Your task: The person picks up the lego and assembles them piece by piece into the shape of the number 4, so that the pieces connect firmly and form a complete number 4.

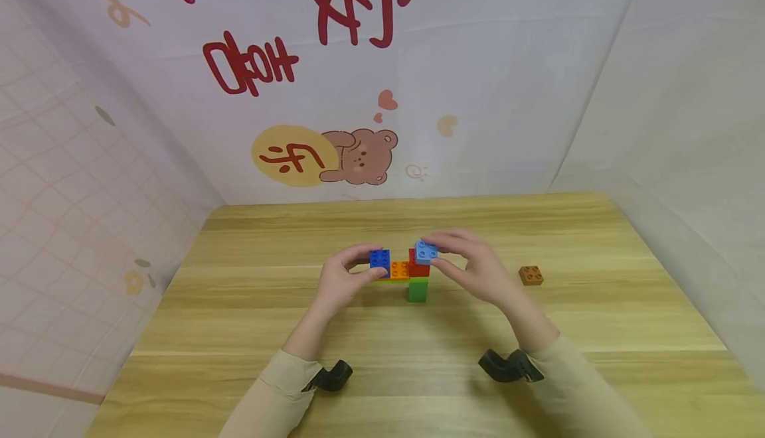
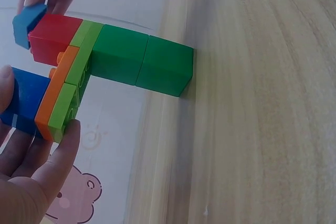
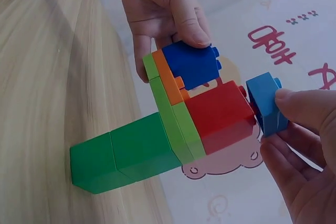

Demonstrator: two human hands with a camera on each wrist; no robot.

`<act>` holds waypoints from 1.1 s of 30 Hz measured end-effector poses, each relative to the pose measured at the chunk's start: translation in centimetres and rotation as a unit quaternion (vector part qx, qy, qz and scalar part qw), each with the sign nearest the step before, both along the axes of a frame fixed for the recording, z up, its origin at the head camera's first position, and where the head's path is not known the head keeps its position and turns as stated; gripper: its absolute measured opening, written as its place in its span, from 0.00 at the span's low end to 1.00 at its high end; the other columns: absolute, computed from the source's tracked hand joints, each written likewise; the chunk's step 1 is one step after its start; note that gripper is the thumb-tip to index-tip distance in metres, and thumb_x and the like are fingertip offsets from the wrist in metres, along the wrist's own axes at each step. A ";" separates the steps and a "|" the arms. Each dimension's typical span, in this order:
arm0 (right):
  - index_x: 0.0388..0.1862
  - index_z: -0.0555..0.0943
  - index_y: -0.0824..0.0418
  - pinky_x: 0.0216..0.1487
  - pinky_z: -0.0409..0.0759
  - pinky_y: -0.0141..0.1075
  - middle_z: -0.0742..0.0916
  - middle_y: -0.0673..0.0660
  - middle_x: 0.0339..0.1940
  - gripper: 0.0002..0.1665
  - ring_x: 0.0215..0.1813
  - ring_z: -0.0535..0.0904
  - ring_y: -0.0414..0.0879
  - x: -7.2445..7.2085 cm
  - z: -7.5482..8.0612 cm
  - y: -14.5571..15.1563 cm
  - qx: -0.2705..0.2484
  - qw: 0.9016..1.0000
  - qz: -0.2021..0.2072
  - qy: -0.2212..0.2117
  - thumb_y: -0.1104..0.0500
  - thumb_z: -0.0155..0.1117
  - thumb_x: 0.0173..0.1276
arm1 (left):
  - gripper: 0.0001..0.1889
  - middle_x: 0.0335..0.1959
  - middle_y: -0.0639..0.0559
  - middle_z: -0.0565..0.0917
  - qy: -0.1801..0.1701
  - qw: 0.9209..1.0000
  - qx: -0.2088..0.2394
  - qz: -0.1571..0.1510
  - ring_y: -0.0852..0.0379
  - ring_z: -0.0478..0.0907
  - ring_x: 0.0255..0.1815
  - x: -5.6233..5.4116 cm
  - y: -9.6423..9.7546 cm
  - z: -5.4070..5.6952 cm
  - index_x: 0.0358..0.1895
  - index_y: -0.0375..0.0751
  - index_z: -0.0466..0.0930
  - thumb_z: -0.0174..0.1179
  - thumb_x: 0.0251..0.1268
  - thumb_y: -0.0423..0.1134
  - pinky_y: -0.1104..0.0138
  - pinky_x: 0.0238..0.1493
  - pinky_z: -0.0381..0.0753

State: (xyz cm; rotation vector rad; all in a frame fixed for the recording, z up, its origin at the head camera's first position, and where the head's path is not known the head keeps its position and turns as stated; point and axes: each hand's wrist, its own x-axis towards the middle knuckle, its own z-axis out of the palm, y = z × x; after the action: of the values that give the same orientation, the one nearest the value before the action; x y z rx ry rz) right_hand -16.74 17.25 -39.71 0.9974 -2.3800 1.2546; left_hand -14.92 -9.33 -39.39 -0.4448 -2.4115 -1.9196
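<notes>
A toy-brick structure stands on the table, with two green bricks stacked as its column. Across the column lies a lime-green layer, reaching out over the left side. On that layer sit a flat orange brick and a red brick; a dark blue brick stands on the orange one. My left hand grips the overhanging end, thumb on the dark blue brick and a fingertip at the lime layer. My right hand pinches a small light blue brick, slightly tilted, right at the red brick's studs.
A brown brick lies on the wooden table, to the right of the right hand. Behind the table hangs a white cloth with red lettering and a bear print. Dark wrist mounts stick out from the sleeves.
</notes>
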 end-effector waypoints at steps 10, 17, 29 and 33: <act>0.59 0.82 0.62 0.54 0.81 0.45 0.84 0.56 0.55 0.22 0.52 0.82 0.49 -0.5 0.4 -0.7 0.022 1.000 0.008 -0.017 0.66 0.69 0.66 | 0.18 0.48 0.37 0.85 -0.004 1.000 0.002 0.006 0.40 0.80 0.51 0.0 0.1 0.1 0.53 0.28 0.82 0.70 0.59 0.29 0.44 0.61 0.73; 0.59 0.83 0.61 0.54 0.82 0.46 0.83 0.57 0.54 0.21 0.52 0.82 0.50 -0.7 0.6 -0.8 0.030 0.999 0.017 -0.004 0.66 0.69 0.66 | 0.17 0.48 0.36 0.84 -0.012 1.000 0.012 0.009 0.39 0.80 0.51 0.1 0.1 0.2 0.52 0.28 0.83 0.70 0.59 0.28 0.43 0.61 0.72; 0.58 0.83 0.61 0.55 0.80 0.50 0.83 0.58 0.55 0.21 0.54 0.81 0.53 -0.6 0.8 -0.9 0.051 0.999 0.012 0.011 0.67 0.69 0.66 | 0.17 0.47 0.36 0.85 -0.009 1.000 0.013 0.006 0.40 0.80 0.51 0.1 0.0 0.2 0.52 0.28 0.82 0.69 0.59 0.27 0.43 0.61 0.73; 0.58 0.83 0.62 0.56 0.79 0.51 0.83 0.59 0.54 0.21 0.54 0.80 0.54 -0.6 0.9 -0.9 0.054 0.998 0.011 0.024 0.68 0.69 0.65 | 0.17 0.47 0.36 0.85 -0.006 1.000 0.011 0.005 0.40 0.80 0.50 0.0 0.0 0.2 0.52 0.28 0.83 0.69 0.59 0.27 0.45 0.61 0.73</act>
State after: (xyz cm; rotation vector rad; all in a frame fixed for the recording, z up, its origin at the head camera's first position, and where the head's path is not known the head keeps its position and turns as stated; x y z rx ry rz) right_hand -17.35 16.30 -38.84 1.0746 -2.4296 1.1066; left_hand -14.90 -9.29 -39.16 -0.4216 -2.3938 -1.9484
